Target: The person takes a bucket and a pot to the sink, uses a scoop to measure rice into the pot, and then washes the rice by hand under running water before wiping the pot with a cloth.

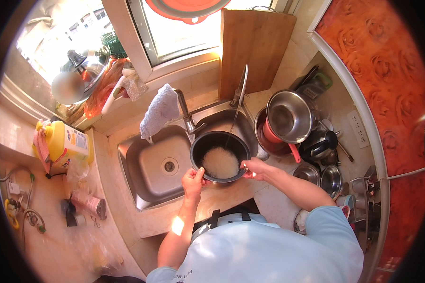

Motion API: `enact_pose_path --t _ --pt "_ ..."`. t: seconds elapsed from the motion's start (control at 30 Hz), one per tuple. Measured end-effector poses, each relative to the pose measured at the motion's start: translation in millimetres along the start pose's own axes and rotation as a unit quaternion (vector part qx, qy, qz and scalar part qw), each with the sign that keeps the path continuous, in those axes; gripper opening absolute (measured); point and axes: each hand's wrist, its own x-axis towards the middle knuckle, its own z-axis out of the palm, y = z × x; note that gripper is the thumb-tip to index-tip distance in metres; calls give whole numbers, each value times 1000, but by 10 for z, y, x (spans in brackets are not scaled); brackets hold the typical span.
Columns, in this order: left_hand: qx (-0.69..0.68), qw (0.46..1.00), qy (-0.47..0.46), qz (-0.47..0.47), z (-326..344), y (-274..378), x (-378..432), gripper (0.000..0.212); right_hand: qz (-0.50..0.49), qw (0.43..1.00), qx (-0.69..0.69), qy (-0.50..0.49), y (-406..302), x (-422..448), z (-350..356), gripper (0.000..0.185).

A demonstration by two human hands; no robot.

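My left hand [194,181] grips the near left rim of a dark rice cooker inner pot [197,148], thumb on the rim. My right hand [254,169] holds the pot's near right rim. White rice grains [220,162] lie in the pot's bottom. A thin stream of water runs into it from the slim curved tap [246,76]. The pot is held over the front of the right sink basin [222,118], partly covering it. To its left is the left steel basin [152,159] with a drain. A blue-grey cloth [160,110] hangs over the thicker faucet [186,115].
Steel bowls [289,116] and a red-handled utensil [294,152] are stacked right of the sink, near a black-handled pot or kettle [318,145]. A wooden cutting board [253,53] leans behind the taps. A yellow jug [69,143] stands at left, by the window ledge.
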Motion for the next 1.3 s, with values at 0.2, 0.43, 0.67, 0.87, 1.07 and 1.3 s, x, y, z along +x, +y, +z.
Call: enact_pose_path --t 0.2,0.43,0.67,0.87,1.07,1.3 --pt "7 1000 -16 21 -41 -51 12 27 -32 998 17 53 116 -20 89 13" --pt "4 999 -32 -1 -111 117 -117 27 -31 998 54 32 199 -182 226 6" --pt "27 998 -39 50 -79 63 -4 27 -70 993 75 55 237 35 180 4" --pt "32 996 -49 65 -36 -129 -123 26 -135 990 39 22 298 353 -1 12" --pt "54 994 -34 83 -252 -419 -2 23 -214 975 19 51 178 286 161 16" --pt "-12 1000 -15 20 -287 -445 -38 26 -212 976 -18 49 150 268 187 21"
